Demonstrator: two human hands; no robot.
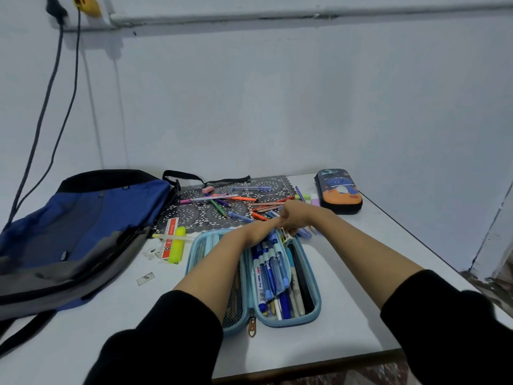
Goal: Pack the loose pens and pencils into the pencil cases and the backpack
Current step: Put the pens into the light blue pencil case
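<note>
White table (347, 307), case (317, 301) open. Right hand (295, 215) curls round pens (305, 232); left hand (266, 226) grip hidden. Pens likely light, slick: take mid-barrel.

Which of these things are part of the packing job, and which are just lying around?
Part of the job: open blue pencil case, dark cartoon pencil case, blue backpack, loose pens and pencils.
Just lying about: lace mat, wall cables, small scrap near the backpack.

Light-blue pencil case (291, 323) open (pens (270, 273) inside), loose pens (213, 198) scattered behind it, dark case (338, 191) closed, blue backpack (83, 218) left
</note>
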